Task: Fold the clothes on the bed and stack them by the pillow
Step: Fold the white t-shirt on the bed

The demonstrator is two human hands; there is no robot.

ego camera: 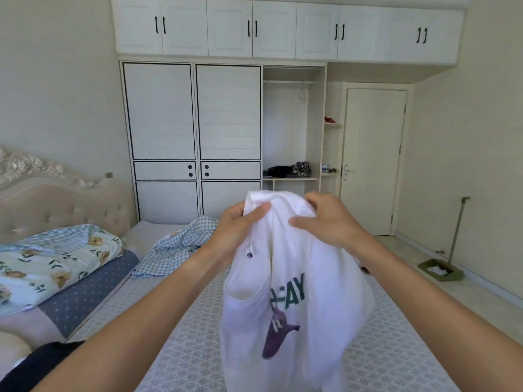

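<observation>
A white T-shirt [294,278] with green letters and a purple figure hangs in the air above the bed [175,349]. My left hand [237,224] pinches its upper edge on the left. My right hand [325,219] grips the same bunched top edge on the right. Behind my hands a blue-and-white checked garment [175,247] lies crumpled on the mattress. A dark garment [36,363] lies at the lower left corner of the bed.
A folded floral quilt [56,261] and a blue dotted pillow [87,292] sit at the headboard on the left. A white wardrobe [195,131] stands beyond the bed. A broom and dustpan [444,270] lean at the right wall near a closed door [373,159].
</observation>
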